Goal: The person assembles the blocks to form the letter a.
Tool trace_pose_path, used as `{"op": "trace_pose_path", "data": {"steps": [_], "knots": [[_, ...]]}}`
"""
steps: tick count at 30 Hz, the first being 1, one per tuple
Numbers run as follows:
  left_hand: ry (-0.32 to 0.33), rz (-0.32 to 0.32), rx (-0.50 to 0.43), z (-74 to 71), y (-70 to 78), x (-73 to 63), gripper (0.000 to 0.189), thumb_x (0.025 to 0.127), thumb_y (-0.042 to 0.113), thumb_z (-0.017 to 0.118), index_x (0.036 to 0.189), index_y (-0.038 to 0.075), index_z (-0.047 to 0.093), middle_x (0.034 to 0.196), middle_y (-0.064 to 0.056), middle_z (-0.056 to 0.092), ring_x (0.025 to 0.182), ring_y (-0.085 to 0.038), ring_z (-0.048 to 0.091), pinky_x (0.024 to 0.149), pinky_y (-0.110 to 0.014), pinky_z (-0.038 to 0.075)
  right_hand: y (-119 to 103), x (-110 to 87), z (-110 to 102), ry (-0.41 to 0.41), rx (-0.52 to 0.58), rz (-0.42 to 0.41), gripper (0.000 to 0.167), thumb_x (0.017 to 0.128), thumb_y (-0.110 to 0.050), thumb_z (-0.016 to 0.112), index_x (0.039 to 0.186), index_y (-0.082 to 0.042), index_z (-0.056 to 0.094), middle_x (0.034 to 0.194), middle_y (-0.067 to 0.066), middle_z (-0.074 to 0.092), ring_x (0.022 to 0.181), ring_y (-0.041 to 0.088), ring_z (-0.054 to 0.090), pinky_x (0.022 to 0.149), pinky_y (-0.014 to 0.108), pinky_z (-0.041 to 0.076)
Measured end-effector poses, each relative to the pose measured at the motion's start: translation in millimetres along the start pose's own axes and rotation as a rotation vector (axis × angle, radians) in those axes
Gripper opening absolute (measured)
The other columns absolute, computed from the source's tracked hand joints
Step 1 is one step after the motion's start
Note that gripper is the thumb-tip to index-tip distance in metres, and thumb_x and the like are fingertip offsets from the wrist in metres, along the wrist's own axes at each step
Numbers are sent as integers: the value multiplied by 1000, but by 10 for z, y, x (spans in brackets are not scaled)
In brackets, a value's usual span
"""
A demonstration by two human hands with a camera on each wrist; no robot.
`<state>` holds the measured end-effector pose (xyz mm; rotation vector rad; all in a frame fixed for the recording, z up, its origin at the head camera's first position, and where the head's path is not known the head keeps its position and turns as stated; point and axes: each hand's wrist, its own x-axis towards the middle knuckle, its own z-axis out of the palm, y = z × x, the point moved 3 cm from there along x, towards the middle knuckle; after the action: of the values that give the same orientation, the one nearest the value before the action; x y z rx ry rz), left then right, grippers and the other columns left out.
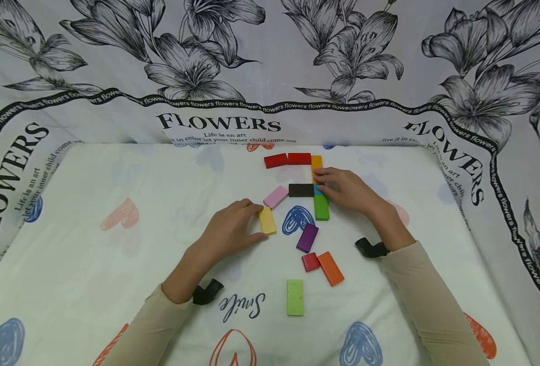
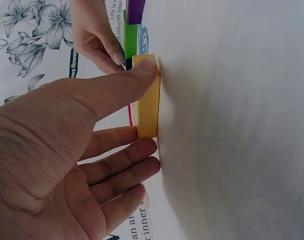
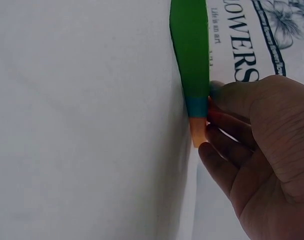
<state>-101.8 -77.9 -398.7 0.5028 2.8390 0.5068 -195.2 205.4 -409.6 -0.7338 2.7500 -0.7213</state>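
In the head view my left hand (image 1: 233, 229) grips a yellow block (image 1: 267, 220) at its two ends. The left wrist view shows the thumb on one end of this yellow block (image 2: 148, 107) and the index finger at the other. My right hand (image 1: 345, 189) touches the right side of a row of blocks: an orange-yellow block (image 1: 316, 161), a small blue block (image 1: 318, 189) and a green block (image 1: 322, 207). Its thumb lies at the blue block (image 3: 196, 107), with the fingers beside the orange-yellow block (image 3: 197, 131). The fingers partly cover both blocks.
Two red blocks (image 1: 299, 159) join the row's top. A black block (image 1: 300, 190) and a pink block (image 1: 276, 197) lie between the hands. Nearer are purple (image 1: 307, 238), small red (image 1: 310, 262), orange (image 1: 331, 268) and light green (image 1: 295, 297) blocks. A flower-printed cloth (image 1: 128, 284) lies underneath.
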Motion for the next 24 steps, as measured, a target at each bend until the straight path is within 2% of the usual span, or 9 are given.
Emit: {"op": "trace_pose_path", "data": {"steps": [7, 13, 17, 19, 21, 24], "knots": [[16, -5, -1, -20, -2, -33, 73, 84, 45, 90, 144, 11, 65, 134, -9, 71, 125, -25, 67, 106, -42, 59, -14, 13, -13, -2, 7, 7, 42, 106, -18, 65, 146, -6, 62, 159, 10, 56, 154, 35, 46, 127, 55, 38], [24, -10, 7, -97, 28, -97, 78, 85, 47, 88, 149, 12, 60, 140, -11, 68, 130, -29, 65, 106, -46, 60, -41, 13, -20, -4, 11, 17, 42, 106, -18, 65, 146, -6, 62, 159, 10, 56, 154, 35, 45, 127, 55, 38], [68, 19, 15, -159, 107, -174, 70, 87, 42, 87, 146, 13, 63, 138, -10, 68, 129, -28, 65, 104, -45, 60, -33, 11, -15, 1, 11, 19, 42, 105, -18, 66, 145, -6, 63, 159, 10, 57, 154, 35, 46, 127, 55, 38], [106, 69, 2, -176, 182, -236, 57, 89, 34, 86, 140, 14, 67, 136, -8, 68, 126, -26, 66, 103, -43, 61, -33, 13, -9, -3, 12, 12, 41, 106, -18, 65, 145, -6, 63, 159, 10, 57, 154, 35, 46, 127, 55, 38], [122, 151, -17, -159, 280, -317, 44, 92, 24, 84, 134, 16, 71, 134, -5, 69, 124, -23, 67, 103, -40, 61, -27, 13, -8, -8, 8, 14, 42, 106, -18, 65, 146, -6, 62, 159, 10, 56, 154, 35, 46, 127, 55, 38], [59, 308, -7, -72, 468, -444, 34, 96, 14, 78, 129, 19, 73, 132, -1, 71, 126, -19, 67, 107, -36, 59, -15, 3, -20, -12, -7, 33, 42, 106, -19, 65, 146, -7, 62, 160, 10, 56, 154, 35, 45, 127, 56, 38]]}}
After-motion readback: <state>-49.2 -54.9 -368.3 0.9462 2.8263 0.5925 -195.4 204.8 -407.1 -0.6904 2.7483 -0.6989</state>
